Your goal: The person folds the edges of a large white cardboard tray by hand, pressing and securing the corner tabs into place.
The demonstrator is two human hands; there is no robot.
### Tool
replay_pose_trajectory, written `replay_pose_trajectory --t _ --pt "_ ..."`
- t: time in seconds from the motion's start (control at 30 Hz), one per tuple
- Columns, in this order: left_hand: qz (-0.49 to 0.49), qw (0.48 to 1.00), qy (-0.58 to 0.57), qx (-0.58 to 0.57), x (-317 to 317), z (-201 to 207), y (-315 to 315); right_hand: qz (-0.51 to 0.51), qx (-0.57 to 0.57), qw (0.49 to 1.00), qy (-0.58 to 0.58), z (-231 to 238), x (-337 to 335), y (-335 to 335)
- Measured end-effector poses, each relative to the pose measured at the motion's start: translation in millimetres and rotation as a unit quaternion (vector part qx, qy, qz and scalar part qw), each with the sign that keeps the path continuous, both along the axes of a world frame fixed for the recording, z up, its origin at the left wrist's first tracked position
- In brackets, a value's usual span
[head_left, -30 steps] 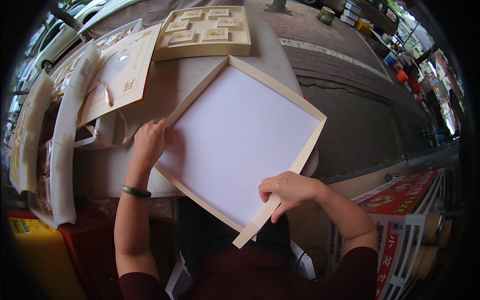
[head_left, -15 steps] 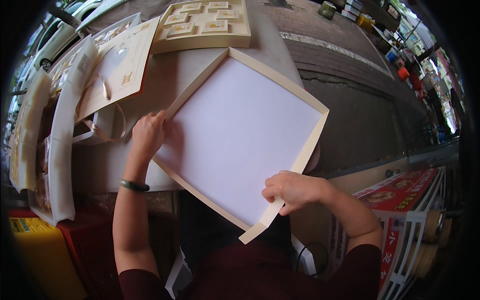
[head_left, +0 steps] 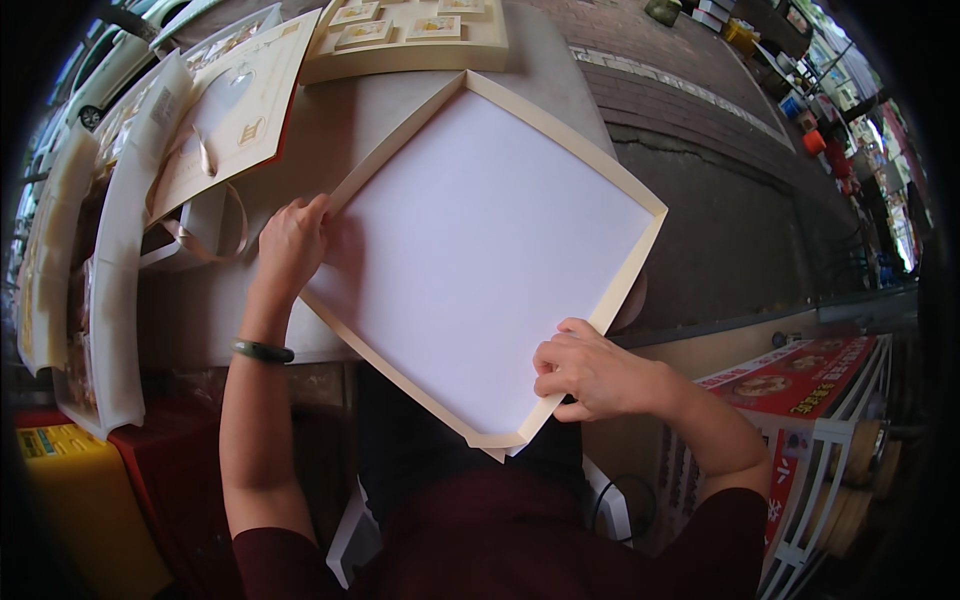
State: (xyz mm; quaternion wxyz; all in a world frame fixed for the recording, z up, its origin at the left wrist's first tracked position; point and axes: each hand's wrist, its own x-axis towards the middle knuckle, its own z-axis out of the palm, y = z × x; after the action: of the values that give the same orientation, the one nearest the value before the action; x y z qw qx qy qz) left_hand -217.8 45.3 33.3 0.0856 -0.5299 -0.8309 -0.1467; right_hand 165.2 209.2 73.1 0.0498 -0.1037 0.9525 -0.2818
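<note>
A large cream cardboard box tray [head_left: 565, 149] with a white inside is turned cornerwise before me, its near part over my lap and its far part above the table. At its left corner, my left hand [head_left: 290, 248] grips the wall, the thumb hidden behind the fingers. My right hand [head_left: 592, 370] is closed on the right wall close to the near corner, its fingers curled over the edge. A short folded flap [head_left: 495, 441] crosses that near corner, with a small pointed tip sticking out below it.
Beyond, another cream box [head_left: 410, 60] on the grey table [head_left: 560, 85] holds several small framed pieces. A cream printed gift bag or folder [head_left: 235, 110] with ribbon lies left, against long white plastic trays [head_left: 118, 270]. A yellow box [head_left: 85, 510] stands lower left, a red printed banner [head_left: 800, 375] right.
The flap at the near corner, which stuck out straight, is now bent round across the corner. My right hand has lifted its fingers slightly and shifted up the wall.
</note>
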Motion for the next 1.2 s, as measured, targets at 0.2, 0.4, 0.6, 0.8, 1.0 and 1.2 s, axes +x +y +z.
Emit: replay_pose_trajectory --t 0.2,0.4,0.6,0.8,1.0,1.2 --pt "0.003 1.0 0.0 -0.01 -1.7 1.3 -0.5 -0.04 -0.002 0.998 0.045 -5.4 11.6 -4.6" --pt "0.011 1.0 0.007 -0.005 -5.5 -0.7 -3.3 -0.061 0.082 0.991 0.085 -9.8 16.1 -19.3" --pt "0.02 1.0 0.014 -0.011 -9.0 -2.9 -6.1 -0.091 0.025 0.991 0.096 -10.4 10.1 -36.8" --pt "0.015 1.0 0.008 -0.011 -8.7 -2.6 -5.2 -0.042 0.026 0.993 0.106 -21.8 8.8 -47.3" --pt "0.022 1.0 0.008 -0.02 -6.7 2.0 -8.9 -0.007 0.059 0.995 0.086 -15.3 -3.7 -48.0" --pt "0.008 0.996 0.05 0.069 30.5 37.3 -16.8 0.0 0.056 0.995 0.079 -21.7 -6.2 -45.9"
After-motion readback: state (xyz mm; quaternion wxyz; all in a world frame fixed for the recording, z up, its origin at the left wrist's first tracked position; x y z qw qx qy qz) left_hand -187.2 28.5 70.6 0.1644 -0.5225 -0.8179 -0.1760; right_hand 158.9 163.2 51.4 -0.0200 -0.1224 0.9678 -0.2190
